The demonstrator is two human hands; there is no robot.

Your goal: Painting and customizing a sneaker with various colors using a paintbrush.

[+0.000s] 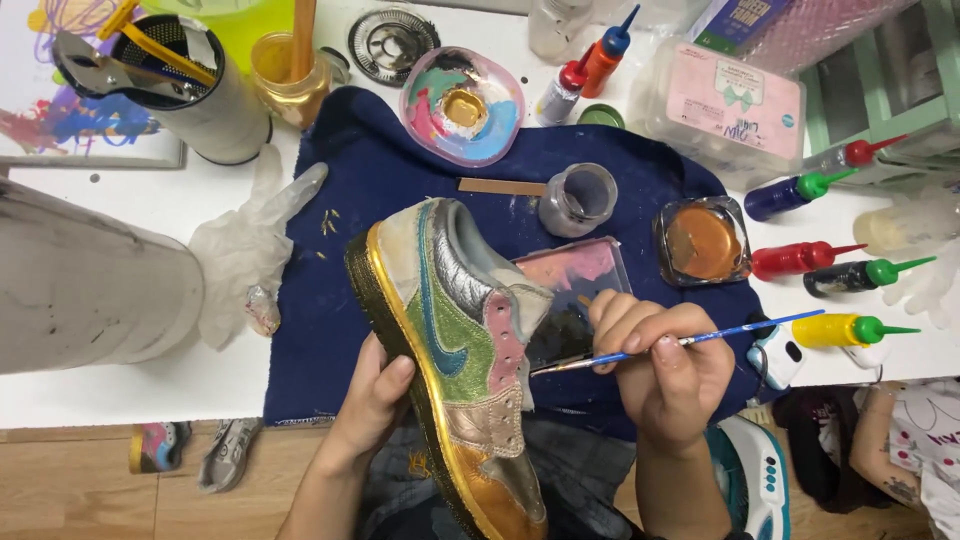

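Head view
Left hand (pixel 372 400): clamped on the shoe's (pixel 455 350) gold sole edge, thumb on the side, fingers hidden behind.
Right hand (pixel 665 365): fingers pinched shut on a thin blue brush (pixel 700 338), just right of the shoe.
Shoe: held over the table's near edge and the navy cloth (pixel 360 200), tilted sole-left; long axis runs from upper left to lower right, which end is the toe I cannot tell.
Brush: lies almost level, bristle end pointing left at the shoe's tongue area, handle end out to the right.
Jar (pixel 578 198): beyond the brush hand, greyish liquid inside.
Square dish (pixel 703 242): up and right of the brush hand, orange-brown paint.
Palette (pixel 462 105): far beyond the shoe, gold pool in the middle, pink, teal and blue around.
Cup (pixel 165 85): far up-left of the left hand, tools standing in it.
Squeeze bottles (pixel 850 275): right of the brush hand, lying sideways, red, green, yellow.
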